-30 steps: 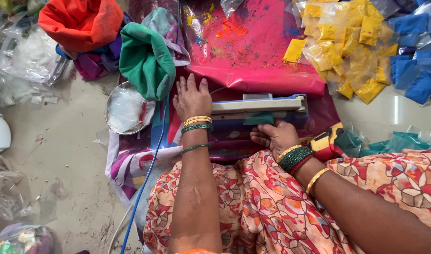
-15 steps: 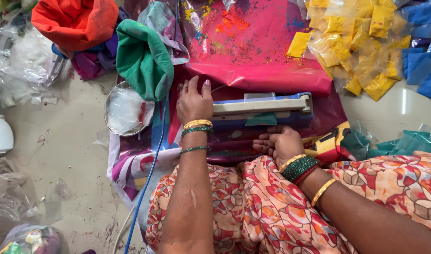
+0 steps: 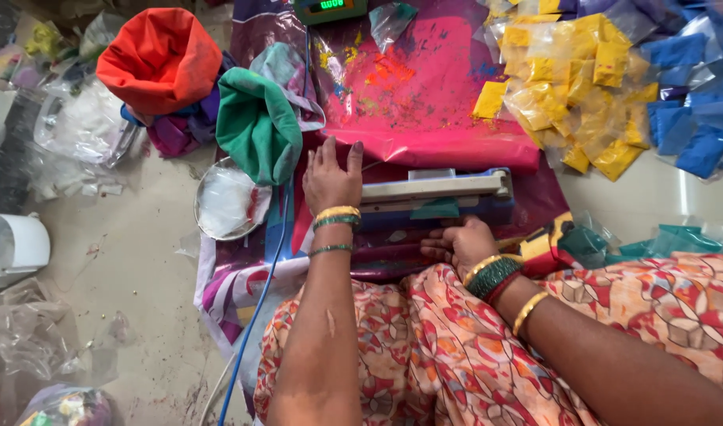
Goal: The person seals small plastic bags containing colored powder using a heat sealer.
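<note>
A blue and grey heat sealer (image 3: 444, 192) lies on a pink powder-stained sheet (image 3: 425, 95) in front of my lap. My left hand (image 3: 332, 177) lies flat at the sealer's left end, fingers spread, holding nothing. My right hand (image 3: 458, 243) is curled against the sealer's near edge on dark plastic. Its fingers hide whatever is under them. Both wrists carry bangles.
Yellow powder packets (image 3: 571, 87) and blue ones (image 3: 697, 126) are heaped at the far right, teal ones (image 3: 681, 237) nearer. A green cloth bag (image 3: 259, 126), an orange bag (image 3: 160, 59) and a steel plate (image 3: 223, 203) sit left. A blue cable (image 3: 255, 315) runs back; a scale (image 3: 330, 8) is beyond.
Both hands stay where they were on and beside the sealer. The view has tipped slightly, bringing the scale into sight at the top.
</note>
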